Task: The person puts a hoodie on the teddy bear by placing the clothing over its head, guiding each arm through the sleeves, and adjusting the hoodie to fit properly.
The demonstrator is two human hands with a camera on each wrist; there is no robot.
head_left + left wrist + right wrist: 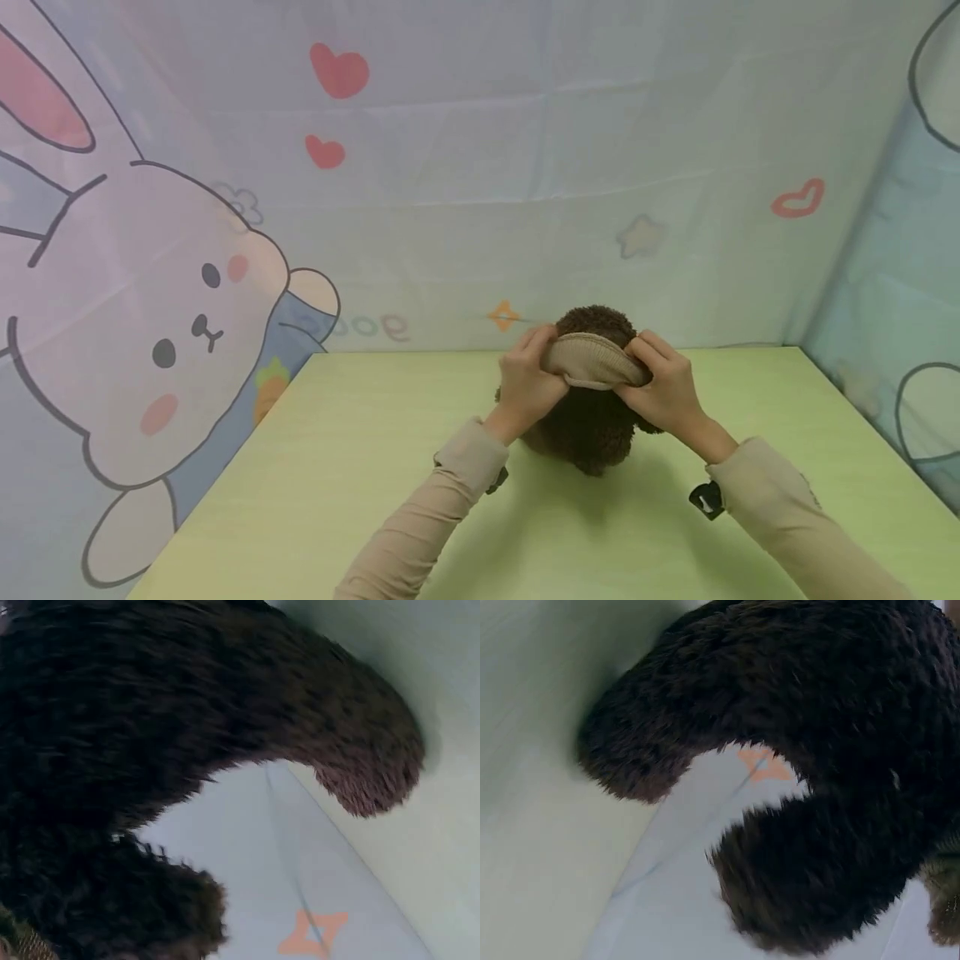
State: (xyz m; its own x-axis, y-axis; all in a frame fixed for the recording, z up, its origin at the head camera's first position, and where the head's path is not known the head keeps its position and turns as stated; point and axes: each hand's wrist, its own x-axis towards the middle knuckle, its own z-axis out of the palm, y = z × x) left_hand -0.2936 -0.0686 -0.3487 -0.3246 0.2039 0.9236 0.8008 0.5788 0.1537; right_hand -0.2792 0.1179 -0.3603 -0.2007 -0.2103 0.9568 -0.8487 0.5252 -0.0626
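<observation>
A dark brown plush toy (600, 425) sits on the table with its back to the head view; the fuzzy top of its head shows above a beige ribbed knit garment (592, 360). My left hand (527, 379) pinches the garment's left end, and my right hand (664, 387) pinches the right end, stretching it between them across the back of the toy's head. Each wrist view is filled by the toy's dark fur (187, 690), with a limb reaching to the tabletop. At the right wrist view's edge, a bit of the knit (946, 859) shows.
The pale green table (375, 467) runs back to a hanging cloth backdrop (480, 167) printed with a rabbit, hearts and stars. Another cloth (907, 292) hangs along the right side. Small black devices (707, 500) are strapped at the wrists, over beige sleeves.
</observation>
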